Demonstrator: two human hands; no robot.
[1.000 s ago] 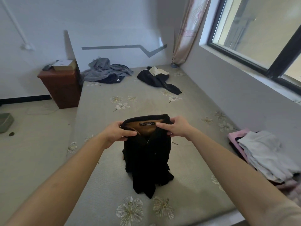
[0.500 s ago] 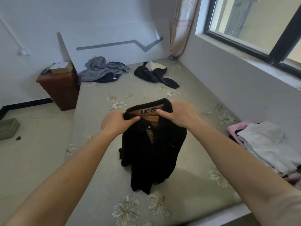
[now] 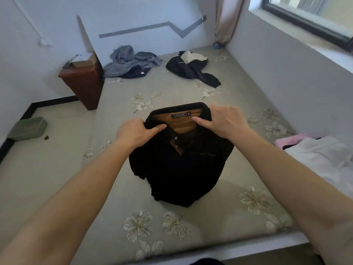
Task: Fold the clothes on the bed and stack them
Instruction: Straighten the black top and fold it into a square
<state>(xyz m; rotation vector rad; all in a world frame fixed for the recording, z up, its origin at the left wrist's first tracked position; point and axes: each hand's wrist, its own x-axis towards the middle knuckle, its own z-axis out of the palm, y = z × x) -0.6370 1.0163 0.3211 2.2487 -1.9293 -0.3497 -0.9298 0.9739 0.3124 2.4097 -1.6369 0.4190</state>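
Note:
A black polo shirt (image 3: 181, 169) with a tan inner collar lies front-up in the middle of the grey flowered bed (image 3: 219, 222), its lower part bunched. My left hand (image 3: 136, 133) pinches the collar's left side. My right hand (image 3: 222, 119) grips the collar's right side. A grey garment (image 3: 131, 61) lies crumpled at the far left of the bed. A black-and-white jacket (image 3: 191, 66) lies at the far middle. A pile with white (image 3: 322, 157) and pink (image 3: 292, 139) clothes sits at the right edge.
A brown cabinet (image 3: 83, 84) with a box on top stands left of the bed. A green bin (image 3: 28, 128) sits on the floor. Walls close the bed's far and right sides, with a window (image 3: 313, 14) above right.
The shirt has been lowered from hanging upright and spread wider on the bed. Both hands kept their hold on the collar and moved slightly away from me.

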